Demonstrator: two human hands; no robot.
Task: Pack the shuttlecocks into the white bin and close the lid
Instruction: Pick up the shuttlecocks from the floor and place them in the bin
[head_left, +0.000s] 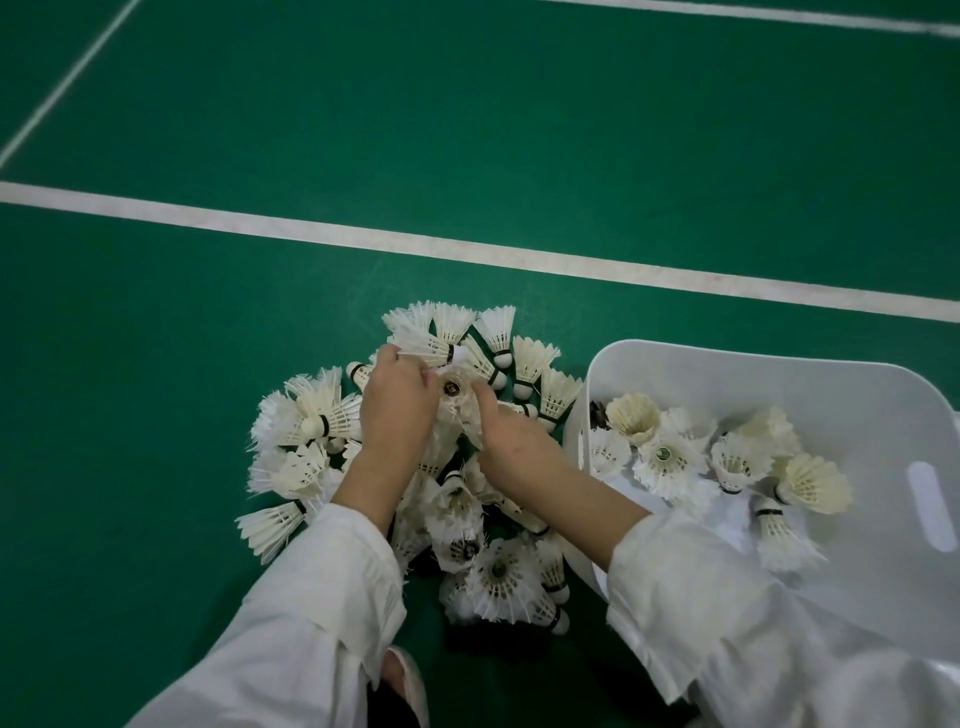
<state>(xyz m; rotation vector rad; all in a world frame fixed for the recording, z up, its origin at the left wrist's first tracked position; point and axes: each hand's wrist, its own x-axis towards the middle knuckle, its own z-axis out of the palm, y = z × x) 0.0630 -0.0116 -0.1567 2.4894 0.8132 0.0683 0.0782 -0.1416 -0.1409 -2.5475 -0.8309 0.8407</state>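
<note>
Shuttlecock pile with both hands at work; white bin alongside, lid not in view.

Left hand (397, 400): grip clenched on a feathered shuttlecock (423, 345) at the far edge of the pile, cork pointing right. Right hand (511, 441): fingers (485, 402) curled into a bunch of shuttlecocks (457, 410) between the two hands; whether this grip is closed on it cannot be told. Both arms in white sleeves (322, 597). Pile of loose shuttlecocks (498, 577): lying on the green court floor (208, 130), spread around and under the hands, feathers white to cream, some frayed. White bin (779, 379): just right of the pile, touching its edge, open-topped, slot handle (930, 512) in the right wall, holding about a dozen shuttlecocks (667, 454). White court lines (363, 236) cross the floor beyond.
</note>
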